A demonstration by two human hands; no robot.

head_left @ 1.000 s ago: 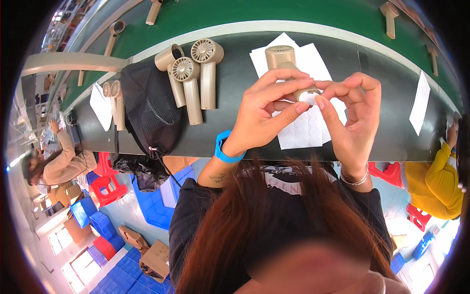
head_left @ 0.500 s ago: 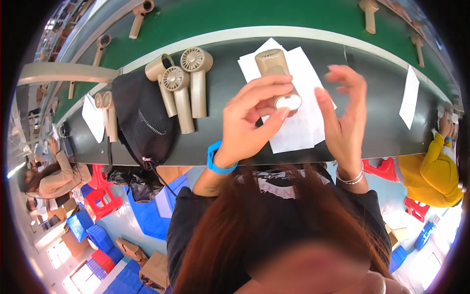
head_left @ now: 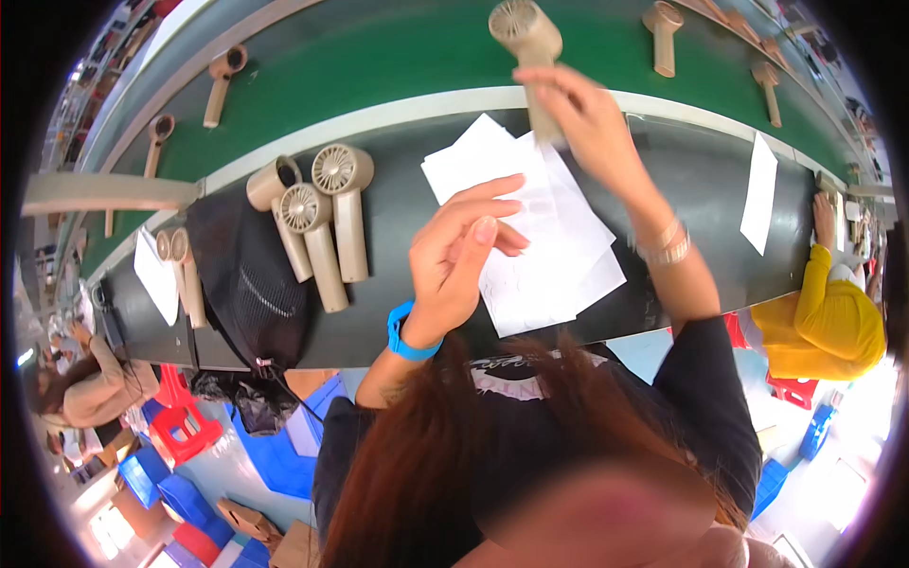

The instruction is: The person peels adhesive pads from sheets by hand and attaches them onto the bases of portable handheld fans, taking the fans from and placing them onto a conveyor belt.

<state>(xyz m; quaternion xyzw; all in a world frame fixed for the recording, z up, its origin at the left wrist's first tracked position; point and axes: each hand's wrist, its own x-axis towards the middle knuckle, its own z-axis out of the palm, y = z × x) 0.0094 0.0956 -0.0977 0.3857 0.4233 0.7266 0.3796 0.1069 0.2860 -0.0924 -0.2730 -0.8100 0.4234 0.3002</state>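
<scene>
My right hand (head_left: 589,118) reaches far forward, its fingers closed round the handle of a beige handheld fan (head_left: 532,43). That fan's round grille head is over the green belt (head_left: 407,62), and its handle points back toward the white sheets of paper (head_left: 540,256). Above the left part of those sheets hovers my left hand (head_left: 454,260), a blue band at its wrist. It holds nothing, with the fingers loosely bent and apart. To its left, several beige handheld fans (head_left: 327,241) lie grouped on the dark worktop (head_left: 383,303).
A black mesh bag (head_left: 251,270) lies left of the fans, near more fans (head_left: 187,275) and a white sheet (head_left: 154,275). Fans also sit on the belt, at left (head_left: 222,85) and right (head_left: 665,38). People work at both sides, one in a yellow sleeve (head_left: 810,293).
The fan has gone from my left hand, over the papers, into my right hand and forward to the belt. My left hand has let go and is left of where it was.
</scene>
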